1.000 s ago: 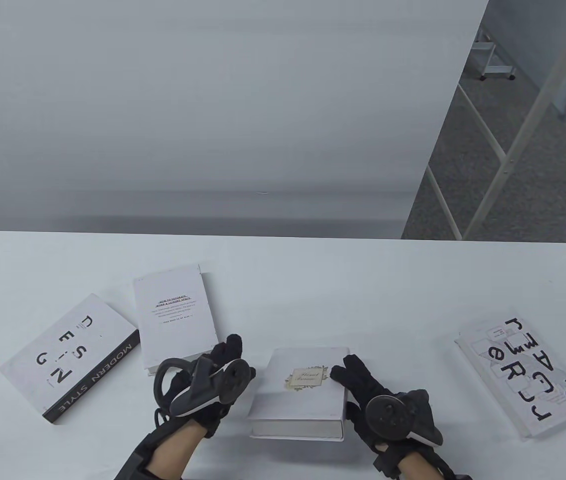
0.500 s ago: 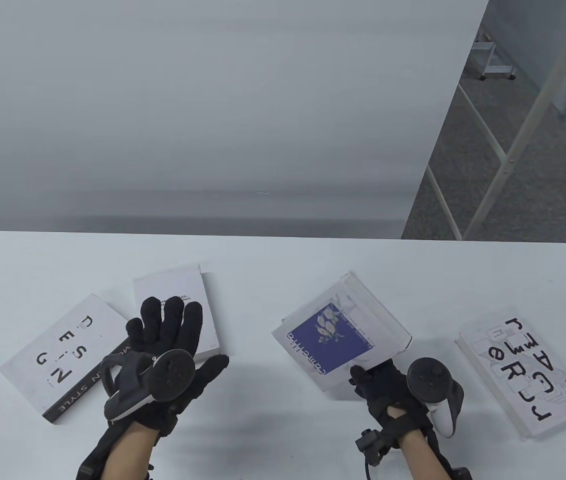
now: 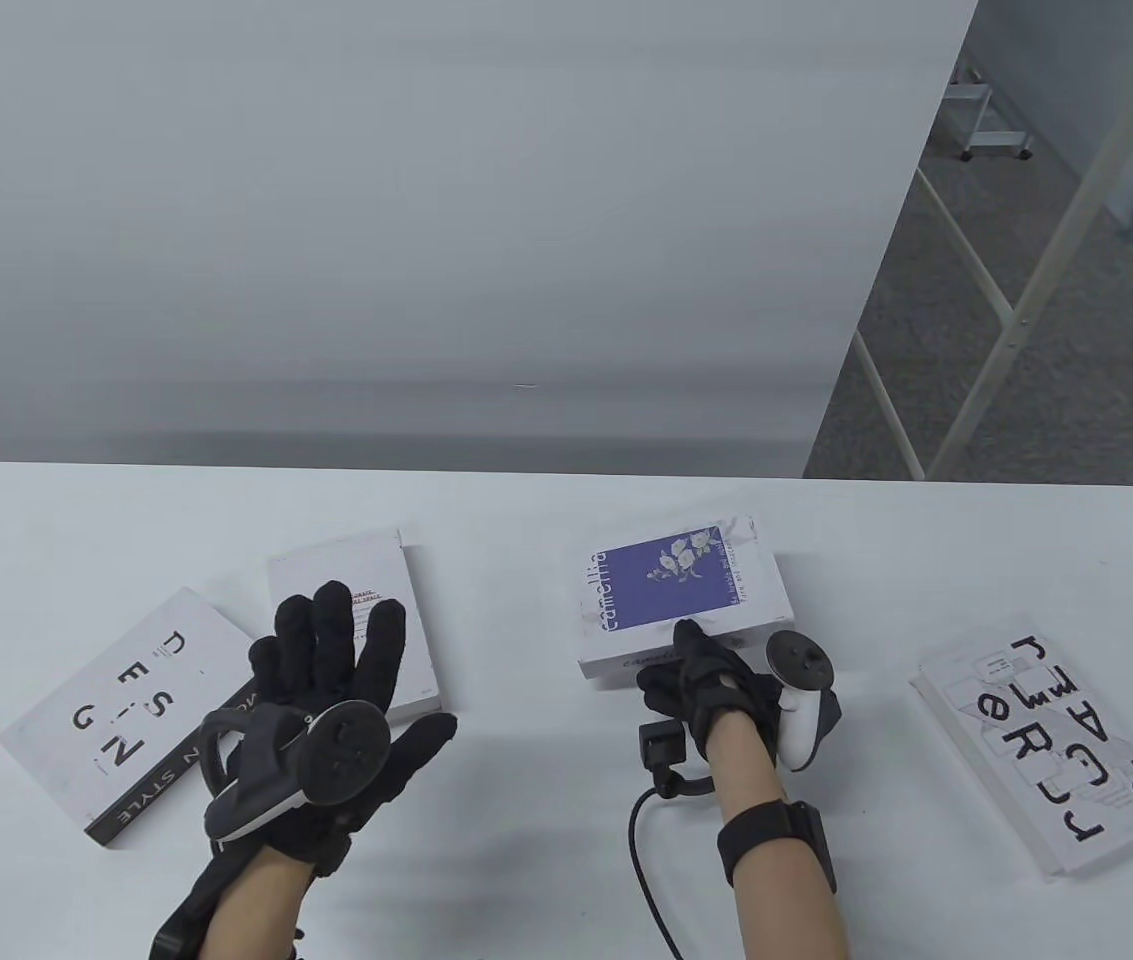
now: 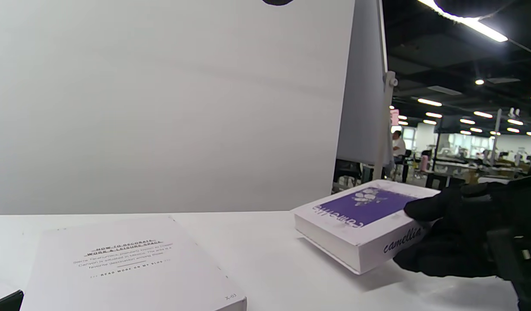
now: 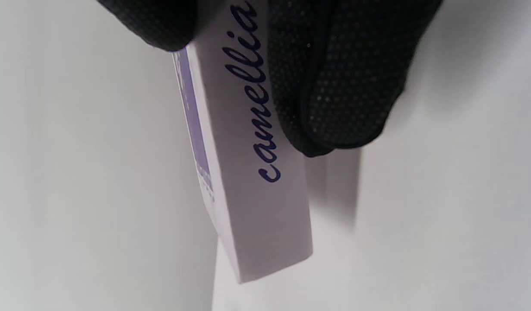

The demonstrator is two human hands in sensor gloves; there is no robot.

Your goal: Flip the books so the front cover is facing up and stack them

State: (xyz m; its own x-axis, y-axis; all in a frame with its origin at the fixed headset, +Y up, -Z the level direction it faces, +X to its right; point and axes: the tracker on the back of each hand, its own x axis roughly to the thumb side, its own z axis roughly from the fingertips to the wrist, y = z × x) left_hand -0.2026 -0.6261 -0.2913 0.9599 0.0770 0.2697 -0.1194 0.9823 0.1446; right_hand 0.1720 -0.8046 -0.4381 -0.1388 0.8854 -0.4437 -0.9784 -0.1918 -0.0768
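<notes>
The camellia book (image 3: 676,585) shows its purple front cover up, right of the table's middle. My right hand (image 3: 691,660) grips its near spine edge, thumb on the cover and fingers (image 5: 334,86) under the spine (image 5: 252,151). In the left wrist view the book (image 4: 360,211) sits slightly tilted, low at the table. My left hand (image 3: 336,640) is open, fingers spread over the white text-covered book (image 3: 386,590), also seen in the left wrist view (image 4: 131,263). I cannot tell whether it touches. The DESIGN book (image 3: 116,700) lies far left, the large-letter book (image 3: 1046,740) far right.
The white table (image 3: 546,520) ends at a rounded far edge. A white panel (image 3: 426,220) stands behind it. Metal frame legs (image 3: 1026,300) and grey floor lie past the far right corner. A cable (image 3: 641,850) runs from my right wrist across the table.
My right hand has turned the camellia book from its label side to purple cover up and carried it farther back. My left hand left that book and spread over the white book.
</notes>
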